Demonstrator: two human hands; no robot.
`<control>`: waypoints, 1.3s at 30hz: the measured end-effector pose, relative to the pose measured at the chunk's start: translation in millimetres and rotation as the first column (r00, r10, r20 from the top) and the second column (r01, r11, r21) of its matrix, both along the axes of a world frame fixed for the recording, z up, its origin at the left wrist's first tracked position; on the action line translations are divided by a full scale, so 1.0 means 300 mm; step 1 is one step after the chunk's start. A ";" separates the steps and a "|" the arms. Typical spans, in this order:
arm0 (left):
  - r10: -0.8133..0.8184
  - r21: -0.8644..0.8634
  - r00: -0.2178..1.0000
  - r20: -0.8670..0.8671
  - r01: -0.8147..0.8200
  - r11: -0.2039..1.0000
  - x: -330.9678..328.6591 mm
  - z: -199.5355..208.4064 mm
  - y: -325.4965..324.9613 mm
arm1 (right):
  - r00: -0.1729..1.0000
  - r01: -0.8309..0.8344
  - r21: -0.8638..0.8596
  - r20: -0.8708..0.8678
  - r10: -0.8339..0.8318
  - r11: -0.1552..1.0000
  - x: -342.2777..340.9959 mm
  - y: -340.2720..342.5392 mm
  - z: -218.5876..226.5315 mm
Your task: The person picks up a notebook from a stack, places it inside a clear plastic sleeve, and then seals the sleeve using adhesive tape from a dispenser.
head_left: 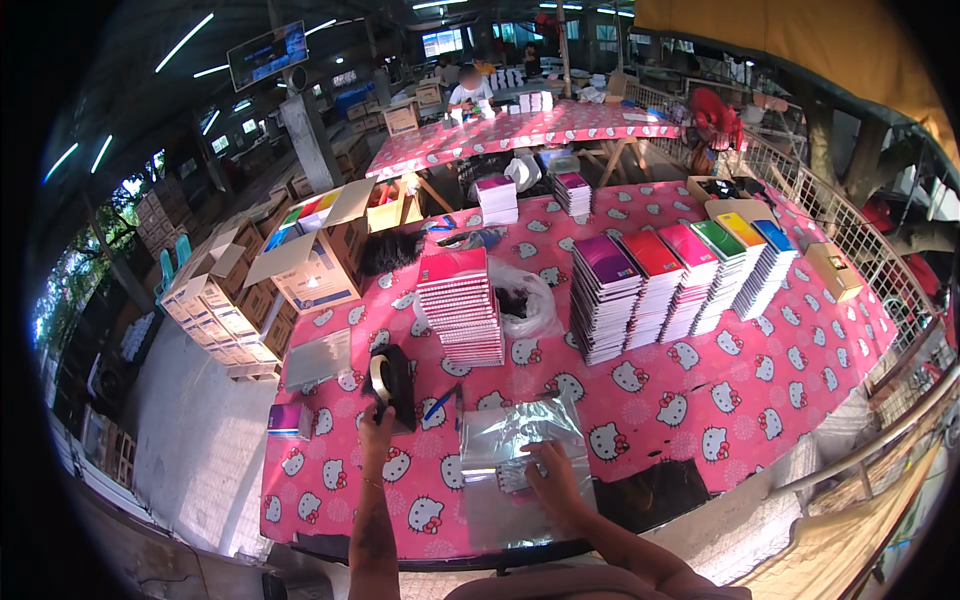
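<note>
My left hand (375,428) is closed at the near left end of a black tape dispenser (403,398) holding a pale roll of tape. What its fingers pinch there is too small to make out. My right hand (552,470) rests with fingers outstretched on a shiny clear plastic sheet or bag (495,515) at the table's near edge. A blue pen (438,403) lies between the dispenser and the plastic. Beyond them stands a tall stack of pink-red spiral notebooks (460,310).
More notebook stacks, with purple (605,290), red, pink, green, yellow and blue covers, stand right of centre. A white plastic bag (530,300) sits beside the pink-red stack. Clear sheets (318,360) and a small purple-topped pile (289,421) lie left; an open carton (318,265) stands beyond.
</note>
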State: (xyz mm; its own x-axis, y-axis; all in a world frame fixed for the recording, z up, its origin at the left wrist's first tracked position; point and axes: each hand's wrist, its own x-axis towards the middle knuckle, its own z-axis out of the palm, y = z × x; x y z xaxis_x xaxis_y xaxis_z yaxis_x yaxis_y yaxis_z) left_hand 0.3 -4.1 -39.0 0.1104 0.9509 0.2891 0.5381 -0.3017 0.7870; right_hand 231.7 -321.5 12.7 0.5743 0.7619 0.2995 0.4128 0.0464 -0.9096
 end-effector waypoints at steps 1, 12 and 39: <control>-0.033 -0.082 0.997 0.063 0.038 0.996 -0.031 0.000 0.049 | 1.000 -0.014 0.034 0.025 0.014 0.999 -0.009 0.002 -0.003; 0.069 -0.181 0.942 0.329 -0.009 0.983 -0.097 -0.023 0.037 | 0.999 -0.013 -0.002 -0.050 0.013 1.000 -0.043 0.010 0.003; -0.919 -0.510 -0.195 -0.344 0.860 0.009 0.555 0.343 -0.334 | 0.936 -0.055 0.061 -0.345 0.073 0.997 0.005 -0.003 -0.101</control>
State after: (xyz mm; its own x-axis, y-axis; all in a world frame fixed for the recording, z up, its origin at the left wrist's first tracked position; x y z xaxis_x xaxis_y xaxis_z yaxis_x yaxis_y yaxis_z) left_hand 166.6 -104.3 63.8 0.9326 -0.2075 -0.2952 0.0068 -0.8079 0.5893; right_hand 233.2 -322.4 -17.7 0.6002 0.7894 0.1292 0.0670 0.1113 -0.9915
